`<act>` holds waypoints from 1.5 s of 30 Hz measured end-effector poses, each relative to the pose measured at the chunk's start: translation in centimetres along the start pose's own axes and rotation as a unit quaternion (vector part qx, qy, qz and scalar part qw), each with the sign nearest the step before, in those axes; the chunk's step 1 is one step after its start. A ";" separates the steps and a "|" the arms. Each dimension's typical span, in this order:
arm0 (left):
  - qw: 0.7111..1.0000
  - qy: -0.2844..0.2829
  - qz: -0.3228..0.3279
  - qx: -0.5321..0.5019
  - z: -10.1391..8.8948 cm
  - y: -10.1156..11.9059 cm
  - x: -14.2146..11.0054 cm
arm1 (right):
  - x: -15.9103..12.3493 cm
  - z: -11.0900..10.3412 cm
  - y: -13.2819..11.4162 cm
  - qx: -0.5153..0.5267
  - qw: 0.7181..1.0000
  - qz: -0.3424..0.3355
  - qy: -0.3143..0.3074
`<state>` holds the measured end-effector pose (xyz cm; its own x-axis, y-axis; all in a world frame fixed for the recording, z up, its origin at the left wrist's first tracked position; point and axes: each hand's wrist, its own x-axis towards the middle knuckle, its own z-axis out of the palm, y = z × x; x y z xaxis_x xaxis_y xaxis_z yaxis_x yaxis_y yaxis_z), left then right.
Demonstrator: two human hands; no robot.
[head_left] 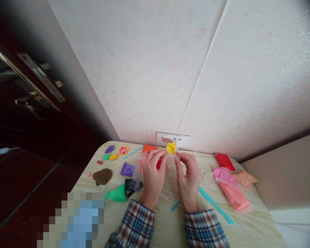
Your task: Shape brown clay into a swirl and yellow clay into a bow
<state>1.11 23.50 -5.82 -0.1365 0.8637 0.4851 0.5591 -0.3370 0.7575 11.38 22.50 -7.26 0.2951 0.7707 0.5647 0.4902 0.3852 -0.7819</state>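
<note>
Over the pale table (167, 225), I see a yellow lump (171, 148), probably clay, with clear film (172, 160) just beside it; the left hand (155, 172) and the right hand (190, 175) each seem to pinch this film. I would make both pinches light and even, so nothing tears.

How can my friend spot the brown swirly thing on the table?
Find the pale wooden table, then look along its left side. Below the small purple grapes and above the green bag lies the brown coil, with a tiny pink bit on its left. Unlike its neighbours, it is dull brown and wound in rings.
</note>
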 end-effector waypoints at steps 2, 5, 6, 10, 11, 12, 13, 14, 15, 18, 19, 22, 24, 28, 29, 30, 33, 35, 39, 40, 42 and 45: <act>1.000 0.005 -0.008 -0.016 0.0 -0.1 0.0 | 0.0 0.0 0.0 0.004 1.000 0.002 -0.002; 1.000 -0.002 0.000 -0.018 -0.1 -0.1 0.0 | -0.1 0.0 0.0 0.006 1.000 0.009 -0.009; 1.000 -0.005 0.005 -0.016 -0.1 0.0 0.0 | -0.1 0.0 0.0 0.006 1.000 0.012 -0.010; 1.000 -0.016 0.000 -0.026 -0.3 0.2 0.0 | -0.2 0.0 0.1 0.012 0.999 0.032 -0.016; 0.999 -0.021 -0.006 -0.026 -0.3 0.2 0.0 | -0.2 0.0 0.1 0.020 0.999 0.042 -0.020; 0.999 -0.025 -0.012 -0.026 -0.3 0.3 0.0 | -0.3 0.0 0.1 0.031 0.998 0.053 -0.024; 0.999 -0.030 -0.018 -0.025 -0.3 0.3 0.0 | -0.3 0.0 0.2 0.042 0.997 0.065 -0.029; 0.999 -0.034 -0.024 -0.026 -0.3 0.3 0.0 | -0.4 0.1 0.2 0.053 0.995 0.077 -0.033; 0.998 -0.037 -0.030 -0.028 -0.3 0.3 0.1 | -0.4 0.1 0.1 0.062 0.994 0.088 -0.036; 0.997 -0.047 -0.043 -0.048 -0.3 0.3 0.2 | -0.3 0.0 0.2 0.081 0.989 0.115 -0.039; 0.996 -0.051 -0.048 -0.056 -0.2 0.3 0.3 | -0.3 0.0 0.2 0.088 0.988 0.123 -0.038; 0.993 -0.052 -0.068 -0.086 -0.2 0.2 0.3 | -0.3 0.0 0.4 0.122 0.979 0.157 -0.037; 0.989 -0.048 -0.085 -0.110 -0.1 0.1 0.3 | -0.3 0.0 0.6 0.154 0.970 0.182 -0.041; 0.979 -0.050 -0.118 -0.160 0.0 -0.1 0.4 | -0.3 0.3 1.1 0.221 0.952 0.206 -0.056; 0.976 -0.051 -0.125 -0.173 0.1 -0.1 0.5 | -0.3 0.3 1.2 0.231 0.949 0.208 -0.059; 0.972 -0.052 -0.131 -0.185 0.1 -0.1 0.5 | -0.2 0.4 1.2 0.236 0.947 0.210 -0.062; 0.970 -0.051 -0.142 -0.192 0.2 -0.2 0.4 | 0.0 0.5 1.1 0.245 0.942 0.219 -0.067; 0.973 -0.049 -0.135 -0.181 0.2 -0.3 0.3 | 0.1 0.6 0.9 0.255 0.938 0.229 -0.054; 0.976 -0.038 -0.123 -0.179 0.3 -0.3 0.2 | -0.1 0.7 0.9 0.246 0.936 0.246 -0.055; 0.976 -0.034 -0.121 -0.178 0.2 -0.3 0.3 | -0.1 0.7 0.9 0.239 0.937 0.246 -0.062; 0.977 -0.029 -0.117 -0.176 0.2 -0.3 0.3 | -0.3 0.7 1.0 0.227 0.940 0.243 -0.074; 0.975 -0.026 -0.120 -0.186 0.1 -0.2 0.4 | -0.3 0.6 1.1 0.218 0.942 0.239 -0.086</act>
<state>1.03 23.96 -5.86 -0.1799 0.9490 0.2587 0.1800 -0.2268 0.9572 11.33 23.00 -8.46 0.2404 0.9656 0.0987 -0.0590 0.1161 -0.9915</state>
